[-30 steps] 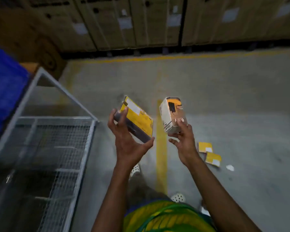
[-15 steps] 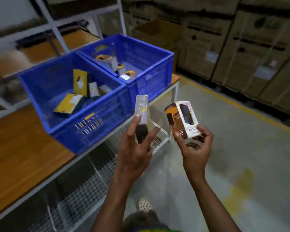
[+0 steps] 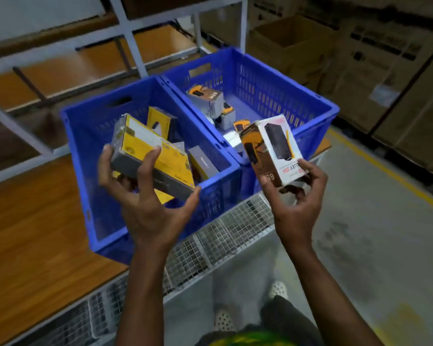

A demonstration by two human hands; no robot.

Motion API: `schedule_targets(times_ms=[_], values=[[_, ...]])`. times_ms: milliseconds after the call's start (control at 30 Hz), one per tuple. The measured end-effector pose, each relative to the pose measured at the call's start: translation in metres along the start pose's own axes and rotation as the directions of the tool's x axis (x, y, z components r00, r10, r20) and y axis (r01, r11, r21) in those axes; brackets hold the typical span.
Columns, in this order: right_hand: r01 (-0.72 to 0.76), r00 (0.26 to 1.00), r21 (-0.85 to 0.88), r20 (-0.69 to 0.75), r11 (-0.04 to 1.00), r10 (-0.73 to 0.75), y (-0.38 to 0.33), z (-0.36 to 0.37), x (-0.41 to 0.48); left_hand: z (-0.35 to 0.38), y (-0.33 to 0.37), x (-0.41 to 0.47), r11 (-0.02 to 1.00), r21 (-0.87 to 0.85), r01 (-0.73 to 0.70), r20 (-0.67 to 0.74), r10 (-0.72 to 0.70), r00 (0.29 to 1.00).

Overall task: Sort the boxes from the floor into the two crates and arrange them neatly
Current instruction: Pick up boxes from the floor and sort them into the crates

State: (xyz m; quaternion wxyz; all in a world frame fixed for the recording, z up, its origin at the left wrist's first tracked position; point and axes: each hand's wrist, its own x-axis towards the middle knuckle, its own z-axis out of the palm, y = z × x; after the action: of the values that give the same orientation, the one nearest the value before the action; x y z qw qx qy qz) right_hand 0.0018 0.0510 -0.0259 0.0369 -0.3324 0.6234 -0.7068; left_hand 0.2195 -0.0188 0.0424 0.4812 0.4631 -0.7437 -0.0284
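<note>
Head view. Left hand raised over the near edge of the left blue crate, fingers and thumb clamped on a flat yellow-and-grey box, tilted, one end toward the crate's back wall. Right hand beside it, fingertips pinching the lower end of a white-and-orange box, held upright and leaning left, just above the shared wall between the crates. Inside the left blue crate, several yellow and grey boxes lying loose, one standing on edge near the back. Inside the right blue crate, a few small grey-and-orange boxes clustered near the left wall. Both crates side by side, touching, on a wooden shelf top with a wire-mesh panel below. Large cardboard cartons stacked beyond, across the concrete floor.
</note>
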Motion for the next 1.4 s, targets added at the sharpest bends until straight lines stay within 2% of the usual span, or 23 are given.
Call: schedule_targets(times_ms=[100, 233, 333, 500, 633, 700, 767, 900, 1000, 1167, 1267, 1333, 1400], values=[[0.090, 0.994, -0.056, 0.061, 0.994, -0.087, 0.019, 0.015, 0.040, 0.013, -0.013, 0.021, 0.995, 0.093, 0.040, 0.110, -0.050, 0.993], [0.187, 0.975, -0.113, 0.146, 0.976, -0.170, 0.031, 0.035, 0.093, 0.034, -0.024, 0.038, 0.951, 0.272, 0.150, 0.142, -0.194, 0.971], [0.231, 0.957, -0.160, 0.217, 0.960, -0.194, 0.035, 0.050, 0.125, 0.047, -0.030, 0.052, 0.908, 0.381, 0.176, 0.186, -0.262, 0.947], [0.297, 0.929, -0.165, 0.278, 0.940, -0.245, 0.036, 0.071, 0.156, 0.060, -0.040, 0.064, 0.878, 0.418, 0.233, 0.140, -0.315, 0.939], [0.265, 0.922, -0.089, 0.315, 0.960, -0.226, 0.029, 0.093, 0.163, 0.068, -0.035, 0.073, 0.928, 0.273, 0.254, 0.074, -0.283, 0.956], [0.203, 0.922, -0.028, 0.342, 0.979, -0.181, 0.025, 0.103, 0.162, 0.074, -0.028, 0.079, 0.962, 0.152, 0.228, 0.081, -0.242, 0.967], [0.215, 0.924, -0.022, 0.330, 0.976, -0.196, 0.020, 0.109, 0.158, 0.082, -0.019, 0.084, 0.982, 0.041, 0.184, 0.122, -0.187, 0.975], [0.227, 0.957, -0.088, 0.203, 0.970, -0.205, 0.015, 0.107, 0.136, 0.095, 0.002, 0.084, 0.979, -0.186, 0.081, 0.288, -0.025, 0.957], [0.267, 0.964, -0.165, 0.058, 0.950, -0.261, 0.014, 0.093, 0.115, 0.101, 0.021, 0.077, 0.924, -0.381, 0.032, 0.359, 0.116, 0.926], [0.131, 0.975, -0.324, -0.131, 0.937, -0.182, 0.019, 0.037, 0.051, 0.121, 0.060, 0.039, 0.767, -0.641, -0.020, 0.429, 0.380, 0.820], [-0.050, 0.966, -0.456, -0.247, 0.889, -0.073, 0.025, -0.012, -0.005, 0.143, 0.074, 0.001, 0.697, -0.714, 0.067, 0.516, 0.460, 0.723], [-0.217, 0.940, -0.526, -0.339, 0.822, 0.031, 0.024, -0.048, -0.050, 0.155, 0.080, -0.033, 0.661, -0.730, 0.175, 0.610, 0.514, 0.603], [-0.400, 0.875, -0.535, -0.464, 0.744, 0.137, 0.023, -0.082, -0.097, 0.159, 0.089, -0.071, 0.662, -0.712, 0.233, 0.682, 0.575, 0.451]])
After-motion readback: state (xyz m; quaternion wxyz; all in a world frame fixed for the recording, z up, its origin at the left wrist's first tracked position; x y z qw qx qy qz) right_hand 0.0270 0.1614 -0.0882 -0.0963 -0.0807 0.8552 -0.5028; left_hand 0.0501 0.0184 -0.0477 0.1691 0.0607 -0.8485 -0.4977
